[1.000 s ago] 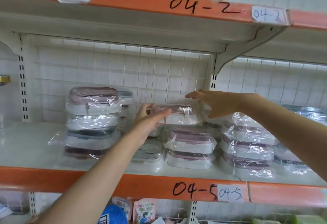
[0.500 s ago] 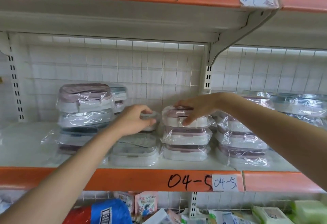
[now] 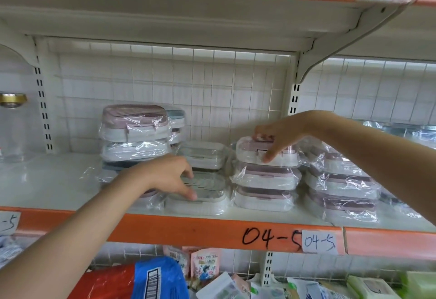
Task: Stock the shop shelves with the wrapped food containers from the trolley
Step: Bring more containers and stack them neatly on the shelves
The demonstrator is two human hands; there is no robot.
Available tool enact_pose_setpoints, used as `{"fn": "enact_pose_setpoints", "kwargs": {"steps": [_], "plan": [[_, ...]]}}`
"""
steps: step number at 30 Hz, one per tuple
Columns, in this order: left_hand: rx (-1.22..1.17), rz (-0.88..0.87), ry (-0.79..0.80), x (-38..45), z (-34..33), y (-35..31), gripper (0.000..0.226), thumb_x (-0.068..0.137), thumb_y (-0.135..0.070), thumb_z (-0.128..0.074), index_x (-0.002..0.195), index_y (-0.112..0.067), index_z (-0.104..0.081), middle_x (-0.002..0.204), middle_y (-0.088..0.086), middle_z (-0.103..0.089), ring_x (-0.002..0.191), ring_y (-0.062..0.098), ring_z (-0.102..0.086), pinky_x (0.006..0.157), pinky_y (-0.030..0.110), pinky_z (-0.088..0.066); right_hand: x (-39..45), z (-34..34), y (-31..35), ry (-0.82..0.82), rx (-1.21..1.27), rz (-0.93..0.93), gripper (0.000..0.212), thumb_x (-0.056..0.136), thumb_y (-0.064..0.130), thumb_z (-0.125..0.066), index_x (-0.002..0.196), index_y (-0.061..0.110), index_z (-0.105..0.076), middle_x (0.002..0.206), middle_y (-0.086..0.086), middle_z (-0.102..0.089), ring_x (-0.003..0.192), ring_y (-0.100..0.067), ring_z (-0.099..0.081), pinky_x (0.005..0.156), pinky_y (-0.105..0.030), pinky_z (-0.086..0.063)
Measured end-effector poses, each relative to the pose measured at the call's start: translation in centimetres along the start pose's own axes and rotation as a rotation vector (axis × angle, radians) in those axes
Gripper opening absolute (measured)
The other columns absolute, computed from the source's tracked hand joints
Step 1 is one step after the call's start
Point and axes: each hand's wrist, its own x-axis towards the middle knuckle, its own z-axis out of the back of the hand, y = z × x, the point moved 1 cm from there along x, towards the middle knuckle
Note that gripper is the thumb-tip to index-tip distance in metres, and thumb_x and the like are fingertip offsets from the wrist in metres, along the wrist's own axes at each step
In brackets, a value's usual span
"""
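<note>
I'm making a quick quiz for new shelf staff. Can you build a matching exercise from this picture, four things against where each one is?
Things:
1. right hand
2. left hand
3. gold-lidded jar
4. snack packets

Places:
A. far left of the shelf
B. on the low front container
C. on the shelf below
D. on the top container of the pink-lidded stack

Pairs: 1-D, 2-B, 3-A, 4-C

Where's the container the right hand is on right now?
In the head view, right of centre: the pink-lidded container tops a three-high stack on the 04-5 shelf, under the right hand.
</note>
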Motion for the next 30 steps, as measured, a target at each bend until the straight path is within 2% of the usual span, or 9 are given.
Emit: {"fn": "enact_pose_setpoints", "kwargs": {"steps": [2, 4, 6, 10, 14, 17, 23, 27, 30], "plan": [[0.027, -0.007, -0.010, 0.1, 0.0, -0.3, 0.060, 0.076, -0.049, -0.073, 0.127, -0.023, -0.057, 0.130, -0.003, -0.054, 0.112, 0.012, -0.052, 0.087, 0.022, -0.039, 0.4, 0.5, 0.6, 0.020, -0.075, -0.029, 0.068, 0.082, 0.050, -0.065, 0.137, 0.024, -0.035, 0.127, -0.001, -0.052, 0.106, -0.021, -0.053, 0.094, -0.038, -0.042], [0.068, -0.021, -0.021, -0.1, 0.0, -0.3, 0.059, 0.077, -0.048, -0.072, 0.127, -0.021, -0.056, 0.121, -0.003, -0.055, 0.100, 0.010, -0.049, 0.079, 0.021, -0.037, 1.1, 1.4, 1.7, 0.010, -0.121, -0.042, 0.078, 0.082, 0.058, -0.060, 0.144, 0.024, -0.029, 0.147, -0.001, -0.037, 0.131, -0.025, -0.039, 0.111, -0.047, -0.029], [0.101, -0.019, -0.027, -0.3, -0.1, 0.0, 0.060, 0.078, -0.047, -0.071, 0.129, -0.021, -0.055, 0.121, -0.003, -0.053, 0.099, 0.009, -0.048, 0.078, 0.021, -0.036, 2.1, 2.0, 3.4, -0.061, -0.089, -0.009, 0.078, 0.084, 0.059, -0.056, 0.147, 0.025, -0.025, 0.154, 0.002, -0.026, 0.141, -0.024, -0.025, 0.115, -0.051, -0.020], [0.100, -0.010, -0.055, -0.8, -0.3, 0.7, 0.062, 0.078, -0.044, -0.073, 0.133, -0.022, -0.053, 0.132, -0.003, -0.053, 0.114, 0.013, -0.053, 0.090, 0.024, -0.041, 5.8, 1.4, 8.1, -0.134, -0.114, 0.076, 0.064, 0.093, 0.050, -0.049, 0.142, 0.012, -0.037, 0.147, -0.005, -0.039, 0.132, -0.027, -0.039, 0.109, -0.042, -0.033], [0.068, -0.022, -0.075, -1.1, -0.5, 1.1, 0.060, 0.077, -0.039, -0.074, 0.132, -0.024, -0.055, 0.132, -0.002, -0.054, 0.115, 0.014, -0.053, 0.097, 0.028, -0.042, 10.3, -0.3, 10.0, -0.042, -0.063, -0.001, 0.089, 0.080, 0.059, -0.063, 0.147, 0.013, -0.026, 0.147, -0.006, -0.038, 0.129, -0.030, -0.043, 0.104, -0.043, -0.038], [0.065, -0.035, -0.080, -1.1, -0.6, 1.5, 0.058, 0.076, -0.038, -0.076, 0.130, -0.024, -0.057, 0.133, -0.002, -0.055, 0.119, 0.014, -0.051, 0.102, 0.032, -0.041, 11.7, -0.6, 9.8, -0.013, -0.038, 0.000, 0.084, 0.077, 0.044, -0.073, 0.143, 0.014, -0.031, 0.141, -0.007, -0.043, 0.121, -0.030, -0.047, 0.092, -0.038, -0.042], [0.025, -0.022, -0.116, -0.9, -0.6, 1.9, 0.053, 0.074, -0.039, -0.078, 0.124, -0.027, -0.062, 0.118, 0.001, -0.066, 0.107, 0.015, -0.060, 0.097, 0.034, -0.045, 11.0, 1.7, 9.1, -0.235, -0.188, 0.042, 0.080, 0.073, 0.050, -0.073, 0.137, 0.017, -0.038, 0.132, -0.012, -0.039, 0.123, -0.030, -0.033, 0.098, -0.045, -0.040], [0.021, -0.030, -0.128, -1.1, -0.8, 1.8, 0.053, 0.076, -0.038, -0.077, 0.125, -0.026, -0.061, 0.122, -0.002, -0.063, 0.111, 0.015, -0.058, 0.098, 0.034, -0.044, 10.5, 1.2, 9.1, -0.165, -0.128, 0.063, 0.080, 0.076, 0.050, -0.071, 0.139, 0.017, -0.034, 0.134, -0.007, -0.045, 0.115, -0.026, -0.046, 0.092, -0.037, -0.042], [0.025, -0.030, -0.132, -1.2, -0.9, 1.7, 0.052, 0.077, -0.037, -0.076, 0.125, -0.025, -0.061, 0.128, -0.003, -0.059, 0.115, 0.015, -0.055, 0.100, 0.034, -0.043, 10.8, -0.2, 9.4, -0.087, -0.070, 0.050, 0.079, 0.081, 0.049, -0.067, 0.142, 0.015, -0.028, 0.138, -0.005, -0.044, 0.112, -0.026, -0.048, 0.077, -0.032, -0.043]]}}
